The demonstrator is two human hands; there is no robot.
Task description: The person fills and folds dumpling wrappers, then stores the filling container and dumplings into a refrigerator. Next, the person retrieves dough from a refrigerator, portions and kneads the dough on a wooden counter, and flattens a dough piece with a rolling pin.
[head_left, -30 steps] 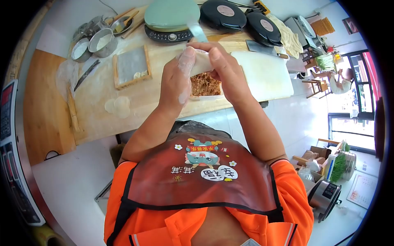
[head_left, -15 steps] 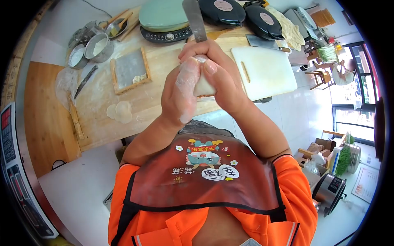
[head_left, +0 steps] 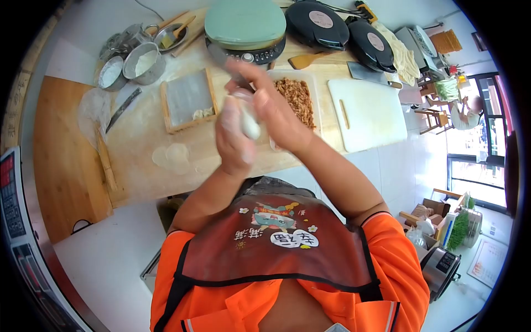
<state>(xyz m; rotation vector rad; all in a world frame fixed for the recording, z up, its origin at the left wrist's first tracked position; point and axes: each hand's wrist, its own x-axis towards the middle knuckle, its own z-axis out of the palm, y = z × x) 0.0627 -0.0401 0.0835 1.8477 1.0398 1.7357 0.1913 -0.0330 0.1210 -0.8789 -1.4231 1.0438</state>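
A white piece of dough (head_left: 250, 125) is held between my two hands, over the wooden worktop. My left hand (head_left: 235, 133) is closed round its left side, with flour on the fingers. My right hand (head_left: 276, 113) presses it from the other side and also grips a flat metal blade (head_left: 218, 54), which is blurred and points up and left. Just right of my hands, a clear container holds brown minced filling (head_left: 297, 99). Thin round wrappers (head_left: 177, 158) lie at the left, below a wooden-framed tray (head_left: 189, 101) with small dough pieces.
A white cutting board (head_left: 368, 113) and a cleaver (head_left: 371, 73) lie at the right. Behind stand a green electric griddle (head_left: 245, 25) and two black ones (head_left: 316, 26). Metal bowls (head_left: 144, 63) are at the back left. A seated person (head_left: 466, 115) is far right.
Both hands have moved left with the dough, uncovering the filling container. The blade has tilted to the left and lower. The view has shifted slightly.
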